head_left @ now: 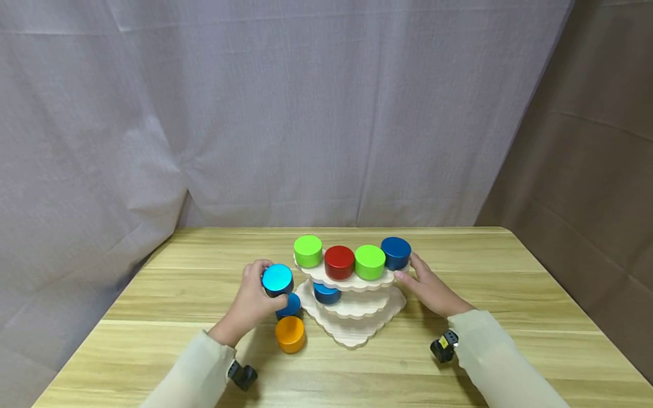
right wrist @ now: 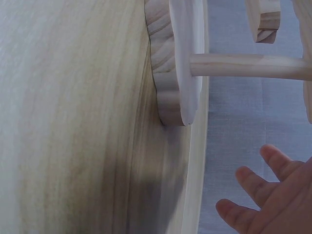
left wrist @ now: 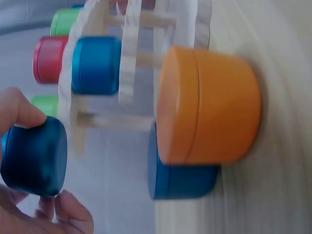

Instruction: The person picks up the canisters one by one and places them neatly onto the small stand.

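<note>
A grey cloth curtain [head_left: 280,113] hangs behind the three-tiered pale wooden stand with scalloped edges [head_left: 364,306], which rests on a wide wood-grain table [head_left: 168,328]. The stand looks stiff; with tins loaded on top it could tip if knocked, so a tier's rim seems the place to steady it.

At the stand's right, the right hand [head_left: 428,289] has its fingers extended and spread, gripping nothing, close to the top tier's corner; whether it touches the rim I cannot tell. At the stand's left, the left hand [head_left: 255,293] pinches a round light-blue metallic tin [head_left: 278,279] between thumb and fingers, raised off the table beside the top tier.

That tin is probably light, rigid and slick, perhaps easily dented; opposite sides of its curved wall should give the surest hold.

Similar in size, along the stand's top tier from left to right, are a lime-green cylindrical tin [head_left: 308,251], a dark-red glossy tin [head_left: 339,263], a second lime-green tin [head_left: 369,262] and a dark-blue metallic tin [head_left: 395,253]. A mid-blue round tin [head_left: 327,293] sits on the stand's middle tier. Left of the stand's base are an orange round tin [head_left: 290,334] and, behind it, a blue lidded tin [head_left: 291,305].
</note>
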